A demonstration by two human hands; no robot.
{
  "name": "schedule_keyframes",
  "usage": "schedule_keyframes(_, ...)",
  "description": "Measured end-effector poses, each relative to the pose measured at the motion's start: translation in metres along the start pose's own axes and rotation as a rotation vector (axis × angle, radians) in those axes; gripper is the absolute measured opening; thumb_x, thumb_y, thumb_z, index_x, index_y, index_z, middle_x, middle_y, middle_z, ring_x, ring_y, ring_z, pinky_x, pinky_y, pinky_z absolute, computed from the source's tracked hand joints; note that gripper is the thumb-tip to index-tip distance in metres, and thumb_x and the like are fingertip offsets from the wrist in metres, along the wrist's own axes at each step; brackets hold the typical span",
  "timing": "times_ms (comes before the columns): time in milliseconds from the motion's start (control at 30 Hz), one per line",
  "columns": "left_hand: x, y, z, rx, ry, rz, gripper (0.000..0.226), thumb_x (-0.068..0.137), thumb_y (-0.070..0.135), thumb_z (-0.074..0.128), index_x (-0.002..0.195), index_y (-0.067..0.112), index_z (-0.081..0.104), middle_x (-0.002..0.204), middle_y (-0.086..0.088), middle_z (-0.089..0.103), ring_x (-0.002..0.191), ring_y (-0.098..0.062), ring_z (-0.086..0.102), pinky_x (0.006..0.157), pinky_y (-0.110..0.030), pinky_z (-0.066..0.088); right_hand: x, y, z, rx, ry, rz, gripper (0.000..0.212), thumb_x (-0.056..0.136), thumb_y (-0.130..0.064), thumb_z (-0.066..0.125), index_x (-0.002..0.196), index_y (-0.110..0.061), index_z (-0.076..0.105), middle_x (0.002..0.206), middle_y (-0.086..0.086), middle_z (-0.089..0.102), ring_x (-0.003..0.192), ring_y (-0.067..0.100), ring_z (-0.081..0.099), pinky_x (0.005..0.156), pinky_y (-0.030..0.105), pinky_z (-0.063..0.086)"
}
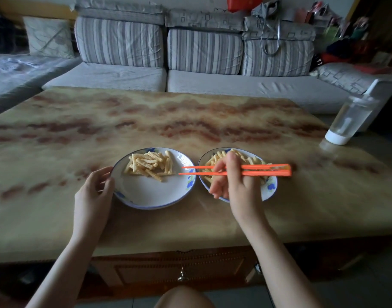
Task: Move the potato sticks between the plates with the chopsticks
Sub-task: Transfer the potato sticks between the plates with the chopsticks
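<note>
A marbled tan-and-rust table [190, 121] stands before a grey striped sofa [204, 52] in a dim living room, with clutter piled at the sofa's right end. The left hand [95, 192] curls its fingers round the left rim of the left plate [146, 196], a white dish with blue flowers bearing a heap of crinkle-cut potato sticks [149, 166] on its far half. The orange chopsticks [257, 170] lie almost level, long axis running left to right. Their tips point left over that plate's right side, slightly apart, just beside the heap. The right hand [230, 183] grips them near mid-length above the right plate [270, 187], hiding much of the second heap [250, 160] there. A clear bottle [350, 118] with a white base stands at the table's right edge. A drawer knob [181, 277] shows below; both forearms are cut off by the picture's bottom edge.
</note>
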State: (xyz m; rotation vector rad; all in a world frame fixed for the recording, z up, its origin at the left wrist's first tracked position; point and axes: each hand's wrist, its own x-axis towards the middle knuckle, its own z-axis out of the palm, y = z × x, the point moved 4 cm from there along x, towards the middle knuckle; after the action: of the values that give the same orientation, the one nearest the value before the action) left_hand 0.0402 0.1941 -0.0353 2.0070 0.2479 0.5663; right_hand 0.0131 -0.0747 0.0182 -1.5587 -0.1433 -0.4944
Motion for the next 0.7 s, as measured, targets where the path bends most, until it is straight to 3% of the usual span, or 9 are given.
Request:
schedule_keyframes(133,0.0,0.001,0.0,0.0,0.0,0.006,0.03,0.094,0.013,0.053,0.122,0.014,0.061,0.115,-0.001,0.064,0.093,-0.008,0.053,0.079,-0.022,0.036,0.006,0.008,0.012,-0.035,-0.054,0.023,0.04,0.103,-0.022,0.034,0.072,-0.007,0.054,0.052,0.03,0.052,0.037,0.013,0.047,0.04,0.015,0.034)
schedule_keyframes(567,0.002,-0.002,0.0,0.005,0.006,0.008,0.03,0.093,0.013,0.053,0.122,0.015,0.062,0.117,-0.003,0.065,0.095,-0.006,0.053,0.082,-0.022,0.036,0.009,0.013,-0.003,0.051,0.076,0.135,0.047,0.102,-0.033,0.034,0.063,-0.01,0.049,0.04,0.01,0.051,0.035,0.023,0.047,0.039,0.023,0.036)
schedule_keyframes(700,0.001,-0.001,0.001,-0.002,0.005,0.008,0.03,0.093,0.013,0.053,0.122,0.014,0.062,0.117,-0.002,0.065,0.095,-0.006,0.053,0.082,-0.021,0.036,0.007,0.007,-0.011,0.138,0.1,0.153,0.046,0.102,-0.03,0.033,0.065,-0.007,0.046,0.039,0.008,0.051,0.032,0.018,0.047,0.036,0.016,0.035)
